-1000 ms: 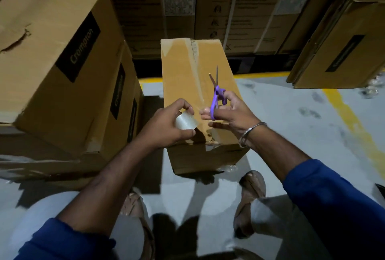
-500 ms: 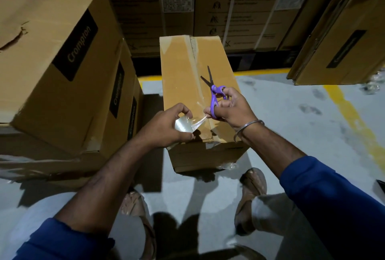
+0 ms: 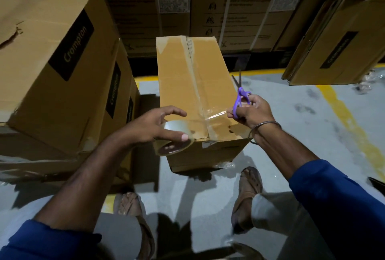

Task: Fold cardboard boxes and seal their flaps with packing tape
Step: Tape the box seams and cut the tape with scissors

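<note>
Risk, tape: the pulled strip (image 3: pixel 215 114) hung free in the air – it could likely twist or stick to itself before reaching the seam.
Risk, scissors: the scissors (image 3: pixel 239 98) shared the grip with the strip end – a slip might drop either.
Left hand (image 3: pixel 154 123): gripped the roll (image 3: pixel 177 137) at the box's near left corner.
Right hand (image 3: pixel 253 112): pinched the strip end, scissors looped on fingers, at the box's right edge.
Box (image 3: pixel 179 85): on the floor, between and under both hands, seam already taped.
</note>
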